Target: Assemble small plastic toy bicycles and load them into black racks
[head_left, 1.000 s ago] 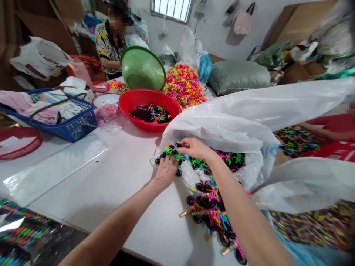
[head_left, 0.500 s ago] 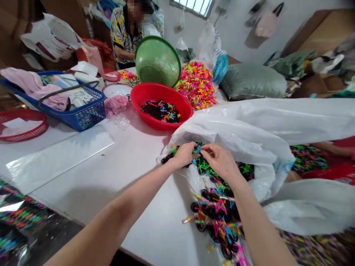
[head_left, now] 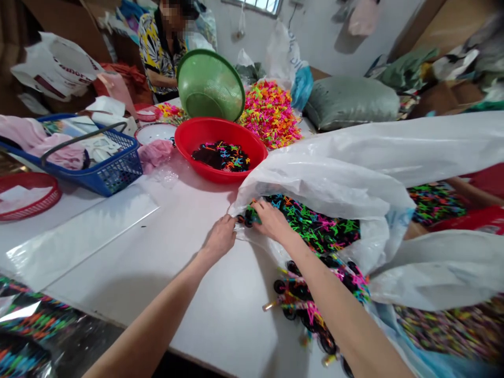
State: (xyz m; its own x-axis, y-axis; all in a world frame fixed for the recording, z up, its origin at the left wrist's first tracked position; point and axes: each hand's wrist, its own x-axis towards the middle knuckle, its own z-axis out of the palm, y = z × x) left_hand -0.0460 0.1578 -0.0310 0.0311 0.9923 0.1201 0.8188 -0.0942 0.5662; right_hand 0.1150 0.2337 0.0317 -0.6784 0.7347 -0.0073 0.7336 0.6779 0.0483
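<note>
A large white plastic bag point(head_left: 315, 173) lies with its mouth towards me, full of small black plastic pieces with bright green, blue and pink parts point(head_left: 315, 223). My left hand point(head_left: 222, 234) is closed at the left edge of the bag's mouth, its fingertips pinching the rim beside small black wheels. Inside the mouth, my right hand point(head_left: 271, 220) has its fingers curled on a green and black wheeled piece point(head_left: 250, 215); the fingers partly hide it. Below my right forearm lie assembled sticks with black wheels and coloured parts point(head_left: 307, 310).
A red basin point(head_left: 220, 176) with black and coloured pieces stands behind the bag, against a green colander point(head_left: 210, 86). Left are a blue basket point(head_left: 118, 157) and a clear plastic sheet point(head_left: 82, 236). A co-worker point(head_left: 159, 58) sits behind; another person's arm shows at right.
My left hand has moved left and down from the pieces to the bag's edge. My right hand has shifted left to the front of the mouth, uncovering more pieces. The view has turned slightly.
</note>
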